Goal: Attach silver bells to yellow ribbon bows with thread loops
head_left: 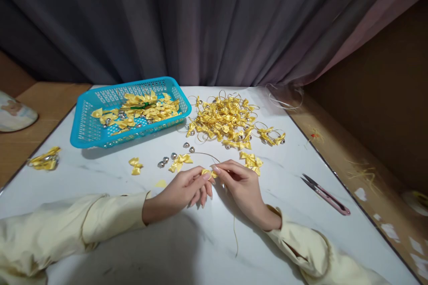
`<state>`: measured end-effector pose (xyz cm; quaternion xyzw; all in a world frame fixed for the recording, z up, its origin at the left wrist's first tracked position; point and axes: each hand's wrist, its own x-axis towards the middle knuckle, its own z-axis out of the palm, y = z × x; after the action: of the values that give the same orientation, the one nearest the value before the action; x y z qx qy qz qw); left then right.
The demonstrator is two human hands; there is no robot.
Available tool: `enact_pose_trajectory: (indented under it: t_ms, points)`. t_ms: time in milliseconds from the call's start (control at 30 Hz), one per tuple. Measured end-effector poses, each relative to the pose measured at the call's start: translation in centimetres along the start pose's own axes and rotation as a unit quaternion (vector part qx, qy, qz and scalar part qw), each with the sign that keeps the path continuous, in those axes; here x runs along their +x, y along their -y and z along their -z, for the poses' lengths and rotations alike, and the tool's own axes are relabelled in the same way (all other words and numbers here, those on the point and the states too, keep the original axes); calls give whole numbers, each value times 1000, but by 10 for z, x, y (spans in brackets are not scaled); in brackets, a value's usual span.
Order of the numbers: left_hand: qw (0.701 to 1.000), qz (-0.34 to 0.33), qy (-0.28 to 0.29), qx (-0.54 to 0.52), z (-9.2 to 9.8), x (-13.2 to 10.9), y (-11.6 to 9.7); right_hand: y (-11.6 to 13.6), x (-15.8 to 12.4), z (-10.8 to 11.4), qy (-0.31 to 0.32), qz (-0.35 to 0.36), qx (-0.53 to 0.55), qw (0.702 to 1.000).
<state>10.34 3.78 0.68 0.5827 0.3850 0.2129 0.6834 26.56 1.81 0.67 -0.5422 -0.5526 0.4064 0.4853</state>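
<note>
Between thumb and fingers, my left hand (189, 186) pinches a small yellow ribbon bow (207, 172) above the table's middle. Close beside it, my right hand (241, 189) is closed, its thumb and forefinger pinched at the bow's right side, where a thin gold cord (209, 155) runs. The cord curves up and left behind the fingers, and a loose tail (236, 236) hangs below the right hand. Just beyond the left hand lie another yellow bow (180, 162) and several silver bells (174, 156). Exactly what the right fingertips grip is partly hidden.
A blue basket (78, 129) of yellow bows stands at the back left. To its right is a pile of bows on gold cord loops (222, 118). Thread snips (326, 194) lie at the right; a bagged bunch of bows (45, 159) lies far left.
</note>
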Motion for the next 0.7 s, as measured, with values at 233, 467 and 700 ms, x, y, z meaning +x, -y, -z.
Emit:
enact_pose_trajectory:
  t_ms: [233, 467, 700]
  points:
    - [1000, 5, -26, 10, 5, 3, -3, -1, -3, 3, -69, -5, -32, 997]
    - [999, -6, -38, -13, 6, 4, -4, 1, -10, 7, -56, 99, -108, 988]
    - [998, -4, -46, -35, 8, 6, -4, -3, -12, 5, 64, 34, -50, 996]
